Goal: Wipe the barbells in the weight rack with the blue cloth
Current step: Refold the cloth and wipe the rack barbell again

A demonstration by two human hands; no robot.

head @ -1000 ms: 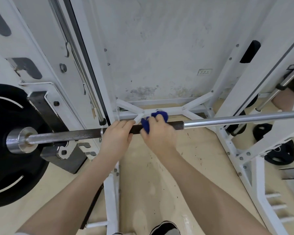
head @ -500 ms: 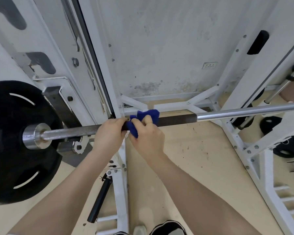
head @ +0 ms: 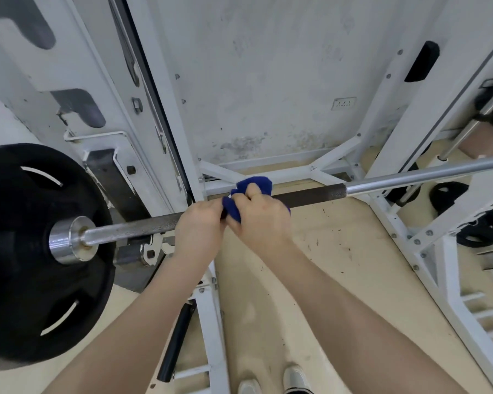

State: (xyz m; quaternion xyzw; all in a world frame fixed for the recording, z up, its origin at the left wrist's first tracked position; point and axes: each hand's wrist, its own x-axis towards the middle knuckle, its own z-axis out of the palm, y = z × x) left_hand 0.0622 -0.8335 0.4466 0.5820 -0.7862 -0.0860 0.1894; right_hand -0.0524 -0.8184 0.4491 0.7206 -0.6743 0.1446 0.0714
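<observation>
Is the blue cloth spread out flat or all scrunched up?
Scrunched up. The blue cloth is bunched in the right hand around the barbell, with lumps poking out between the fingers.

Both forearms bare, no sleeves, no watch or rings visible on left hand or right hand. Light shoes at bottom edge, dark trim.

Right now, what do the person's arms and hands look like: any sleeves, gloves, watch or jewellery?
Both forearms are bare all the way to the bottom edge of the picture, with no sleeve showing. The left hand and right hand wear no gloves, and no watch, bracelet or ring is visible on either.
</observation>
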